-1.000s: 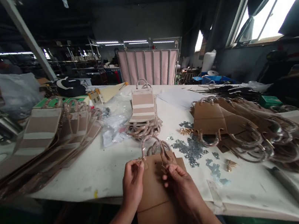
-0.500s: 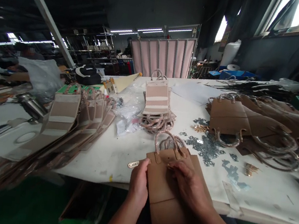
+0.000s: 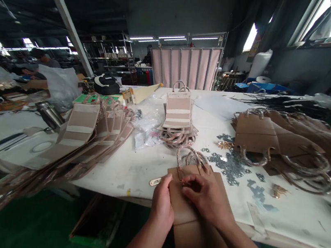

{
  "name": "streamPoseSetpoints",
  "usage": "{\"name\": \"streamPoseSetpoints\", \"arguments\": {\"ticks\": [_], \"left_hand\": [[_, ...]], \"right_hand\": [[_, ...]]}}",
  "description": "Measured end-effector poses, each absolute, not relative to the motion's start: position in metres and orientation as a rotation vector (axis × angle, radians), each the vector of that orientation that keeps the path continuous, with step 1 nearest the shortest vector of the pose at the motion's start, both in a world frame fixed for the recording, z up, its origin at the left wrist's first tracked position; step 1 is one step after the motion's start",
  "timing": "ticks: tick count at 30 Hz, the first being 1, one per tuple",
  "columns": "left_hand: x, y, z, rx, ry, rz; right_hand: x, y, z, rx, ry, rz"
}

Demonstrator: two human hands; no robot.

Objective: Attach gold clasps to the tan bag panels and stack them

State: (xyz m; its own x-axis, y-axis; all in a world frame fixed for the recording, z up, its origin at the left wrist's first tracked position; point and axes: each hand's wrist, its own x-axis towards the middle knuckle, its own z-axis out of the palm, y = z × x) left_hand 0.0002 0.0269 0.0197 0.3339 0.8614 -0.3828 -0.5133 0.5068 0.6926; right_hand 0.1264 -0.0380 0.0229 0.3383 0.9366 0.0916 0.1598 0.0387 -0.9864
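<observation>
A tan handbag panel [image 3: 185, 210] with plastic-wrapped handles [image 3: 190, 154] lies over the table's front edge in front of me. My left hand [image 3: 164, 200] is closed on its left edge, thumb on top. Past that edge a gold oblong metal plate [image 3: 154, 181] with a slot sticks out; its inner end is hidden behind my left hand. My right hand [image 3: 207, 198] rests over the upper part of the panel, with thumb and forefinger bent together just below the handle. Whatever is between those fingertips is too small to make out.
Grey metal plates [image 3: 230, 167] and small gold fittings [image 3: 276, 191] lie scattered right of the panel. Brown handled panels [image 3: 257, 133] are piled behind them. Striped beige panels [image 3: 82, 122] lie left, another stack [image 3: 178, 109] in the middle. A metal flask [image 3: 50, 115] lies far left.
The right hand has moved slightly left across the panel, its fingers curling more towards the area below the handle. My left hand keeps its hold. The whole view has shifted a little.
</observation>
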Motion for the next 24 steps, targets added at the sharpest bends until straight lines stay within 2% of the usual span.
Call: {"name": "streamPoseSetpoints", "arguments": {"ticks": [4, 9, 13, 18, 24], "left_hand": [[0.005, 0.019, 0.020, 0.515, 0.780, 1.019], [0.007, 0.014, 0.017, 0.600, 0.793, 1.082], [0.007, 0.013, 0.012, 0.658, 0.809, 1.094], [0.008, 0.012, 0.007, 0.698, 0.826, 1.083], [0.009, 0.013, 0.002, 0.693, 0.809, 1.087]], "right_hand": [[0.132, -0.042, 0.026, -1.662, -1.493, 0.302], [0.148, -0.048, 0.032, -1.811, -1.770, -0.068], [0.160, -0.053, 0.035, -1.879, -1.911, -0.136], [0.172, -0.061, 0.036, -1.747, -2.023, 0.001], [0.168, -0.066, 0.026, -1.730, -1.877, -0.158]]}}
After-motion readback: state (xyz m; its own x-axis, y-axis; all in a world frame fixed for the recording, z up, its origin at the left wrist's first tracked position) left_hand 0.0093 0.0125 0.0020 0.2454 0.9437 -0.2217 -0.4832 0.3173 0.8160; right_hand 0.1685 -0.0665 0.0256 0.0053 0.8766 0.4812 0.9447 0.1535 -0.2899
